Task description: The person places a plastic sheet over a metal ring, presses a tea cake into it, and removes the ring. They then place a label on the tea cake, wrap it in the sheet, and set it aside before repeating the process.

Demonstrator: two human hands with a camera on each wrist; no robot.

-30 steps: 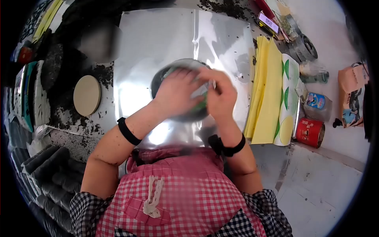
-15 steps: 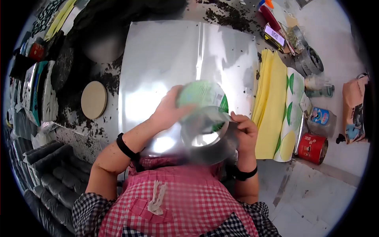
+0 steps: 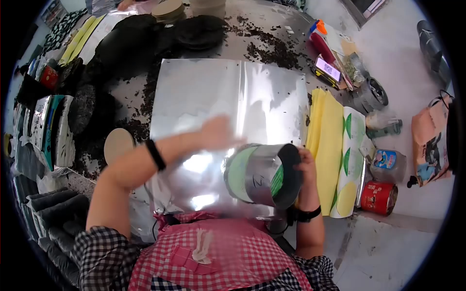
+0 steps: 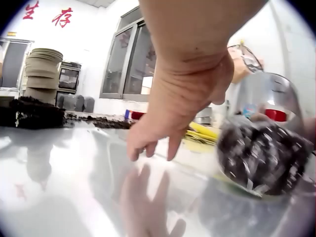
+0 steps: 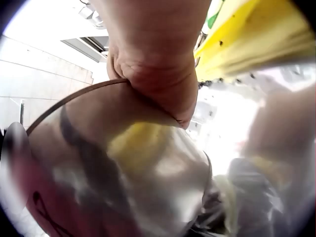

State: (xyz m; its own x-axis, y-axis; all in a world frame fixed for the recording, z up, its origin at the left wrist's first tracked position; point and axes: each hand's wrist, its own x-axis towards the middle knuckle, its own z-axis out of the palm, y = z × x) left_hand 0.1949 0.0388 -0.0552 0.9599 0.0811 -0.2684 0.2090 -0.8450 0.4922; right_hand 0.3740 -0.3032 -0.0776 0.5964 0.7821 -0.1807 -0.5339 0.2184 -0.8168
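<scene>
Silver foil sheet (image 3: 228,97); yellow paper stack (image 3: 330,140); red tin (image 3: 380,198); pink-checked apron (image 3: 218,257).

left hand flat and free, right hand gripping.

my left hand (image 3: 218,133) reaches forward with fingers loosely straight, palm down, holding nothing. my right hand (image 3: 305,162) curls its fingers over the rim of what it holds, wrist bent, forearm drawn close to my body.

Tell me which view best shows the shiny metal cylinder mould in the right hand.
The head view: the shiny metal cylinder mould shows whole, tilted sideways, right hand at its rim. The left wrist view shows its dark packed end; the right wrist view only a blurred close wall.
</scene>
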